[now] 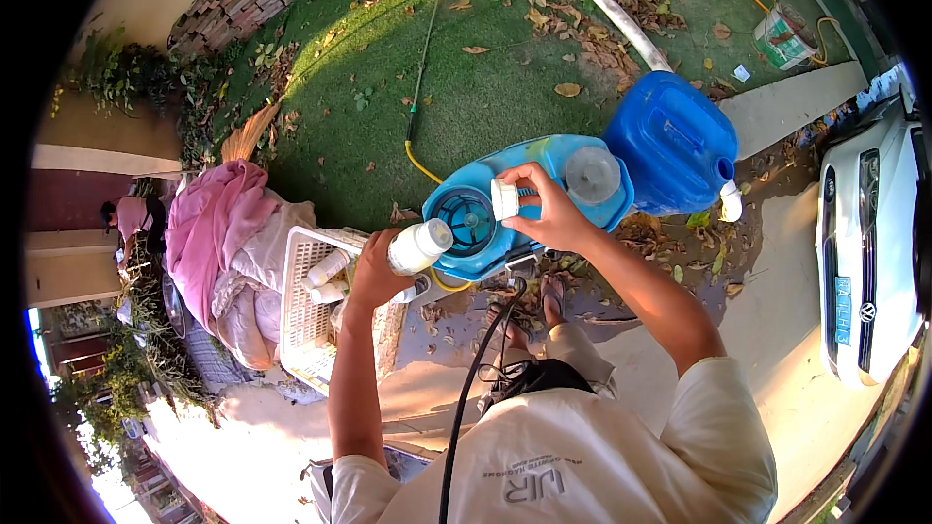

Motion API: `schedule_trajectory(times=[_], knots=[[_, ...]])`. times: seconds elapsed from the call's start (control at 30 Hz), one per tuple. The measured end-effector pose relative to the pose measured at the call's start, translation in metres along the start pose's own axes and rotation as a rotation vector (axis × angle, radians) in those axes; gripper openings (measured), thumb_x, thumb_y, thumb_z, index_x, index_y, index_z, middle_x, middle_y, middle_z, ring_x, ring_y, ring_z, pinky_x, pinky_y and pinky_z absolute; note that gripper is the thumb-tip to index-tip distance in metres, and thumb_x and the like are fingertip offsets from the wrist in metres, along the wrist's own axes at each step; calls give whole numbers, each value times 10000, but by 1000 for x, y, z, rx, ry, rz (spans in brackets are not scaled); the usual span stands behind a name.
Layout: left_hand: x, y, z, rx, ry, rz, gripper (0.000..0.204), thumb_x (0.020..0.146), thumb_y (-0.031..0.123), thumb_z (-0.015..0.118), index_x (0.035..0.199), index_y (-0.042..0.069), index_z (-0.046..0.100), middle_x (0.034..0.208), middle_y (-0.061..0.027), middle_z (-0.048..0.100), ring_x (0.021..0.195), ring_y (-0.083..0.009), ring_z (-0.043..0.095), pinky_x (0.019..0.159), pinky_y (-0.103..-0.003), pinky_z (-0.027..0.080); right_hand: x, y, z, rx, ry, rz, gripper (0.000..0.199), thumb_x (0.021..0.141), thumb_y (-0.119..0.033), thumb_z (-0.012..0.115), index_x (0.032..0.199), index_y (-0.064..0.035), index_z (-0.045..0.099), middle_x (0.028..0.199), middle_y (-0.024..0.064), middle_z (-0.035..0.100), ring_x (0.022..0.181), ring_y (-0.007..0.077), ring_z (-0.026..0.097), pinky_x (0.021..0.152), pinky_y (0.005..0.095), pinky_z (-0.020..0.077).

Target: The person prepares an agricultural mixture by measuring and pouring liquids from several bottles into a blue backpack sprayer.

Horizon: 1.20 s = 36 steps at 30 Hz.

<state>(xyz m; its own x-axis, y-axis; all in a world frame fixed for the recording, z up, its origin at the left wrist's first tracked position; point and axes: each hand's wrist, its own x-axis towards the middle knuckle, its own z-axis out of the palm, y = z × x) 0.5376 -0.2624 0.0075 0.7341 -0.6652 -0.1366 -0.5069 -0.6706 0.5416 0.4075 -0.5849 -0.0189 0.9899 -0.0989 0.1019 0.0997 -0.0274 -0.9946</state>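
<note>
My left hand is wrapped around a white plastic bottle, which is tilted with its mouth to the upper right. Between its fingers and thumb, my right hand pinches a white screw cap, apart from the bottle. Below both hands stands a light blue tank. Its round opening, with a basket strainer inside, lies between the bottle and the cap. A clear round cup or lid rests on the tank's right part.
Left of the tank is a cream plastic basket with several white bottles. A dark blue jerry can stands to the right. Pink bedding is heaped at left, a white car is at far right, and a black hose hangs before me.
</note>
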Motion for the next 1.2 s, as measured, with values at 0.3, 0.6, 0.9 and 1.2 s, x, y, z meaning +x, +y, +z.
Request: schedule_trajectory(times=[0.3, 0.6, 0.9, 1.2], knots=[[2, 11, -1, -206, 22, 46, 793, 558, -8, 906, 1269, 103, 571, 1217, -101, 632, 1143, -297, 631, 972, -405, 496, -16, -2, 6, 130, 59, 16, 568, 799, 5, 771, 1252, -107, 449, 1364, 107, 525, 1276, 242, 551, 1031, 429, 501], [-2, 23, 1, -355, 64, 1, 742, 614, 20, 914, 1266, 97, 569, 1245, -96, 620, 1126, -266, 639, 956, -374, 515, -23, 2, 7, 117, 107, 32, 610, 799, -6, 768, 1295, -95, 424, 1348, 119, 512, 1293, 252, 539, 1034, 433, 501], [-77, -15, 21, -750, 303, -422, 588, 764, 164, 829, 1263, 11, 559, 1132, -75, 636, 1067, -211, 593, 977, -369, 452, -23, 19, -37, -442, 319, -23, 679, 781, -184, 837, 1339, -86, 464, 1227, 111, 553, 1059, 240, 566, 877, 398, 451], [-132, -88, 98, -788, 651, -558, 563, 740, 69, 827, 1232, 21, 558, 1161, -90, 628, 1046, -195, 615, 942, -354, 488, 6, 31, -14, -806, 379, -116, 676, 799, -103, 808, 1361, -78, 433, 1291, 206, 521, 1167, 402, 561, 940, 519, 470]])
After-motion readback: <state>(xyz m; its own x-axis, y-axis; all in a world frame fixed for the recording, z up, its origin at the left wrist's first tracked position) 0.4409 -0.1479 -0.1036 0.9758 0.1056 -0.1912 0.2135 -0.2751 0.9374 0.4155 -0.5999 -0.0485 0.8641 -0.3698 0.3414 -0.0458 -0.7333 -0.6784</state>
